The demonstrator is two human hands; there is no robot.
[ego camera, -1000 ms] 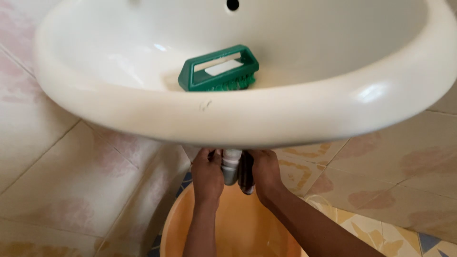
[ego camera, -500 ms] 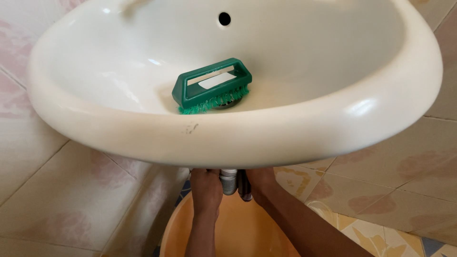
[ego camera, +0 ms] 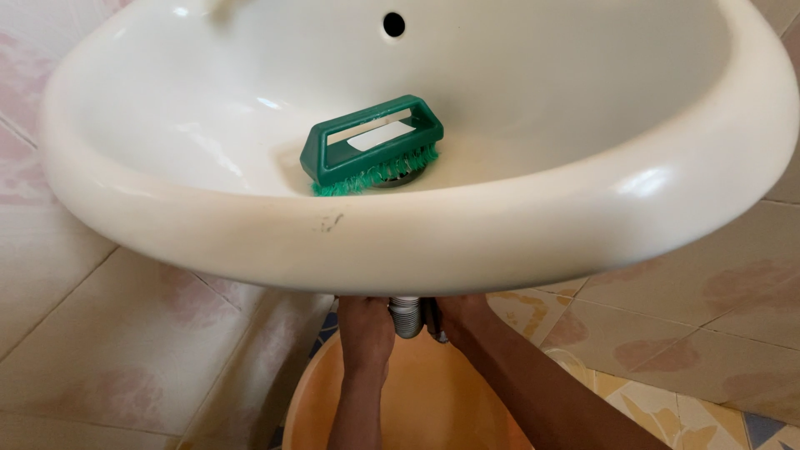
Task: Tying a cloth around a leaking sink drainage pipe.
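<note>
Landmark: cream basin (ego camera: pixel 467 242).
Drain pipe (ego camera: pixel 406 315): under the basin, over the orange bucket (ego camera: pixel 417 400).
Your left hand (ego camera: pixel 367 329): wrapped on the pipe.
Your right hand (ego camera: pixel 460 315): beside the pipe; grip unclear.
Green brush (ego camera: pixel 372 143): in the basin.

walls: glossy cream-pink tiles (ego camera: pixel 108 350) | floor: patterned yellow-blue tiles (ego camera: pixel 708 417) | light: soft daylight

Bright, even daylight, seemingly from upper right. Glare spots on sink rim (ego camera: pixel 650 179) and inner bowl. Soft shadow beneath basin darkens both hands. Focus sharp throughout, no motion blur; slight wide-angle bending at edges.
</note>
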